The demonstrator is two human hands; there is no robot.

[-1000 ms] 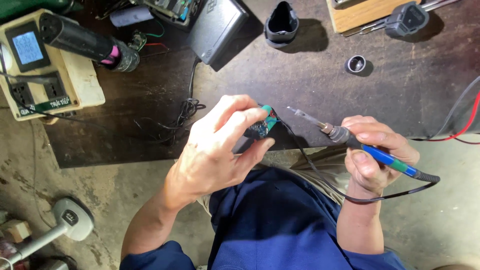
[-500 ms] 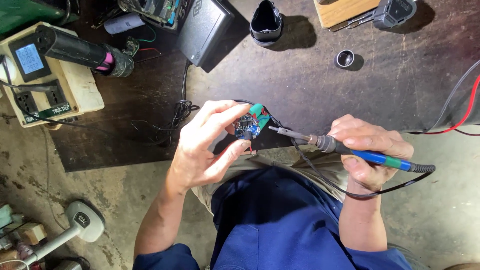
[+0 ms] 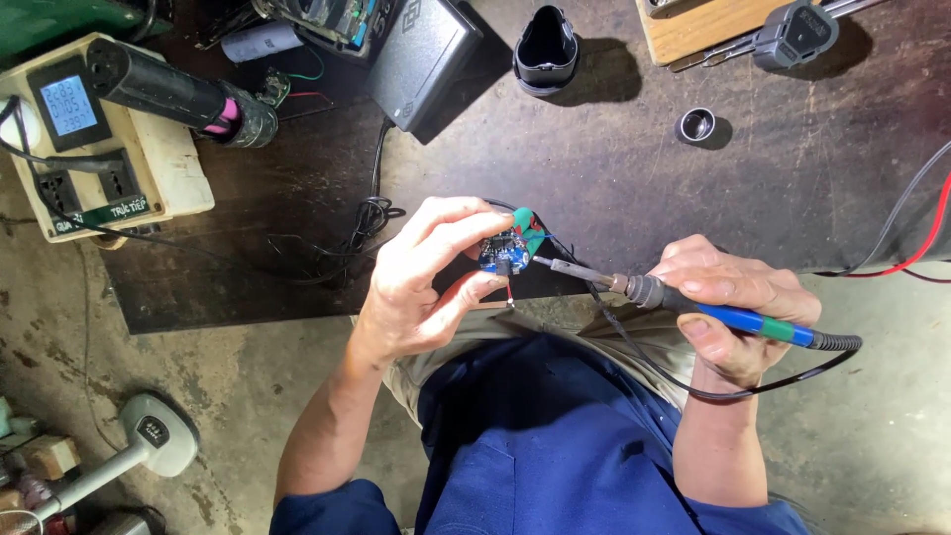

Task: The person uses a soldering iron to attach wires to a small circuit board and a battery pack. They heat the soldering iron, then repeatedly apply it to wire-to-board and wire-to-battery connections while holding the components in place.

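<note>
1. left hand (image 3: 421,287): fingers clamped on a small blue circuit board (image 3: 503,252), thumb under, fingertips on top; board held above the near edge of the dark bench (image 3: 614,188).
2. right hand (image 3: 733,307): fingers wrapped tight around the blue handle of a soldering iron (image 3: 684,302); its tip meets the board's right edge.
3. iron's black cord (image 3: 674,381) loops down over the lap.
4. further out on the bench: black adapter (image 3: 421,59), black battery shell (image 3: 545,45), small metal ring (image 3: 695,126).
5. far left: cream meter box (image 3: 99,149) with a black cylinder (image 3: 168,94) lying across it.
</note>
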